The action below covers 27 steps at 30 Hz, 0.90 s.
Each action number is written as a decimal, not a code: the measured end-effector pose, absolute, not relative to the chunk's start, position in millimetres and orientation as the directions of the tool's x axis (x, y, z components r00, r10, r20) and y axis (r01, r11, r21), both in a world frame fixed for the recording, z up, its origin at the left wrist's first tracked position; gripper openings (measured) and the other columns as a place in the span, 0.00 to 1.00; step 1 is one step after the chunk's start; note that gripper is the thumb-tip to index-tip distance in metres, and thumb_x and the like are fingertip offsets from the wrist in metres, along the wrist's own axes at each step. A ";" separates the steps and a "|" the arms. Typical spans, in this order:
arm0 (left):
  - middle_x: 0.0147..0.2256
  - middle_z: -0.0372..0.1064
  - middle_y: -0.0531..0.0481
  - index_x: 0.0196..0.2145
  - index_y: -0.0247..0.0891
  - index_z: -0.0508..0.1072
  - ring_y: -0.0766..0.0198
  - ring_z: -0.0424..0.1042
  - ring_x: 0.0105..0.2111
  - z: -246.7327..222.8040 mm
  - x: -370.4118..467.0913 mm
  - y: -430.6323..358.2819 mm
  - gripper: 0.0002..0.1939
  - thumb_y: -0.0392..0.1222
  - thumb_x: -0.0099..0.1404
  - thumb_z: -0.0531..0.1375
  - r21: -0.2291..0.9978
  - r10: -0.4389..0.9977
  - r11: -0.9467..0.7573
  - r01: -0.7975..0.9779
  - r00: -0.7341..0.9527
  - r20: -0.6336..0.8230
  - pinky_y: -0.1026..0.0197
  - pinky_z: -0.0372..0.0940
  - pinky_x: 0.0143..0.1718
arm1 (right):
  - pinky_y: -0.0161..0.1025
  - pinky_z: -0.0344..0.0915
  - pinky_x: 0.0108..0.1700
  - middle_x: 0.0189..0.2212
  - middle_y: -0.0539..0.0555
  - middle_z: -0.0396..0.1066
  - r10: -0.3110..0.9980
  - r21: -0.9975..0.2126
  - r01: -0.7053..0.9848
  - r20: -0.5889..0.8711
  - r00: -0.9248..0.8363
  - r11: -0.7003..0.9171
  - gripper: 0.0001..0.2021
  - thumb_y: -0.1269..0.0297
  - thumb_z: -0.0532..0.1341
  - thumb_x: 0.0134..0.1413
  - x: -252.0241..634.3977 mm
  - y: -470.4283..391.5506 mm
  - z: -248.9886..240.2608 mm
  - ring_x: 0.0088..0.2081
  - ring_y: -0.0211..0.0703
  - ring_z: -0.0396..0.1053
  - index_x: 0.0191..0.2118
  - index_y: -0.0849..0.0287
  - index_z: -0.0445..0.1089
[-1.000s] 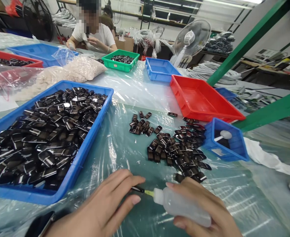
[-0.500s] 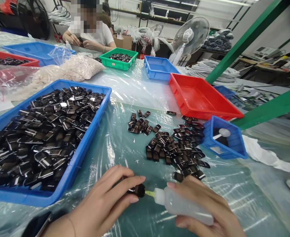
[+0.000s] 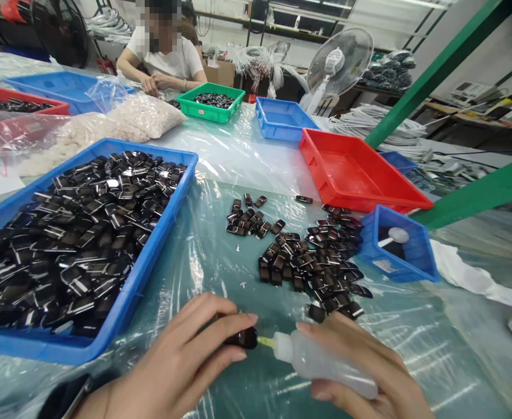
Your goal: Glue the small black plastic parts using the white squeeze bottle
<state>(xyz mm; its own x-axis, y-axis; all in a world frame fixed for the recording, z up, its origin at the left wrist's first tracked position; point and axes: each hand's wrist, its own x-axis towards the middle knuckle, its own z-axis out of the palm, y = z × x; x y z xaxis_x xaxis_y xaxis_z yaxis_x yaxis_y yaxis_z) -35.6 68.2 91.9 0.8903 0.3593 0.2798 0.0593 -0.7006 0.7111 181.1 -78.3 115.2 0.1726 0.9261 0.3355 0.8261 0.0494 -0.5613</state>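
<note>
Between the thumb and fingers of my left hand [image 3: 195,355] is a small glossy black part [image 3: 246,337], its rounded end facing right. My right hand [image 3: 365,366] is wrapped round a translucent white bottle [image 3: 326,364] lying nearly level. The bottle's thin yellowish tip [image 3: 265,341] points left and reaches the end of the black part; whether they touch is too small to tell. Beyond my hands, a loose pile of similar black parts [image 3: 299,262] lies on the plastic-covered table [image 3: 203,250].
A blue tray [image 3: 151,256] full of black parts stands at the left. A small blue bin [image 3: 413,250] with a white scoop, a red tray [image 3: 356,169], another blue tray [image 3: 284,119] and a green tray [image 3: 212,105] stand farther off. A person [image 3: 164,64] sits across the table.
The person across the table has lowered their hands and moved them slightly right. My hands, the black part and the bottle look almost the same.
</note>
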 end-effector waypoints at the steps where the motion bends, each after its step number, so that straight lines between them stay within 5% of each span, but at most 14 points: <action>1: 0.45 0.64 0.45 0.55 0.40 0.63 0.60 0.65 0.42 92.1 -35.8 68.2 0.14 0.40 0.76 0.46 0.705 0.349 -0.708 0.051 0.892 0.286 0.62 0.64 0.42 | 0.35 0.75 0.31 0.32 0.46 0.80 0.933 -0.588 0.807 0.323 0.160 0.064 0.15 0.51 0.63 0.55 181.1 -75.9 116.9 0.31 0.44 0.78 0.48 0.39 0.72; 8: 0.45 0.64 0.46 0.56 0.41 0.63 0.60 0.65 0.44 92.4 -36.7 64.7 0.16 0.41 0.76 0.45 0.704 0.363 -0.706 0.072 0.891 0.274 0.62 0.61 0.43 | 0.34 0.71 0.27 0.28 0.47 0.75 0.963 -0.745 0.664 0.224 0.148 0.072 0.14 0.50 0.63 0.55 185.4 -75.7 115.9 0.27 0.41 0.73 0.48 0.37 0.72; 13: 0.46 0.66 0.50 0.56 0.47 0.63 0.61 0.65 0.46 89.7 -35.5 68.5 0.14 0.42 0.75 0.47 0.790 0.547 -0.597 0.139 0.791 0.274 0.62 0.60 0.45 | 0.38 0.75 0.39 0.48 0.50 0.75 0.933 -0.736 0.666 0.145 0.331 -0.122 0.20 0.54 0.64 0.55 193.8 -87.6 99.2 0.47 0.49 0.74 0.55 0.35 0.66; 16: 0.42 0.69 0.54 0.51 0.51 0.66 0.62 0.68 0.43 88.7 -34.2 72.6 0.12 0.41 0.75 0.48 0.864 0.645 -0.472 0.176 0.737 0.202 0.63 0.60 0.43 | 0.41 0.72 0.47 0.50 0.53 0.74 0.899 -0.799 0.587 0.153 0.410 -0.131 0.19 0.56 0.61 0.59 191.4 -75.8 90.9 0.51 0.47 0.72 0.55 0.42 0.65; 22: 0.43 0.70 0.55 0.47 0.51 0.68 0.60 0.69 0.45 86.0 -32.2 74.9 0.08 0.44 0.72 0.52 0.911 0.682 -0.356 0.208 0.725 0.100 0.60 0.63 0.43 | 0.41 0.73 0.44 0.48 0.58 0.74 0.837 -0.761 0.646 0.315 0.447 -0.058 0.15 0.64 0.60 0.60 177.3 -47.5 77.1 0.48 0.45 0.74 0.52 0.52 0.62; 25: 0.45 0.69 0.55 0.47 0.52 0.67 0.60 0.68 0.47 84.6 -31.3 72.9 0.08 0.44 0.72 0.52 0.932 0.717 -0.302 0.202 0.692 0.082 0.59 0.62 0.45 | 0.43 0.70 0.44 0.48 0.59 0.70 0.703 -0.659 0.752 0.530 0.475 -0.011 0.23 0.68 0.61 0.58 173.8 -56.4 75.5 0.46 0.45 0.70 0.58 0.53 0.56; 27: 0.45 0.68 0.55 0.47 0.52 0.67 0.59 0.67 0.48 83.7 -30.9 71.6 0.09 0.44 0.72 0.51 0.939 0.721 -0.291 0.182 0.688 0.089 0.58 0.62 0.46 | 0.42 0.68 0.42 0.42 0.55 0.69 0.657 -0.541 0.840 0.651 0.381 0.049 0.20 0.73 0.60 0.58 167.7 -64.9 78.4 0.42 0.44 0.69 0.54 0.52 0.59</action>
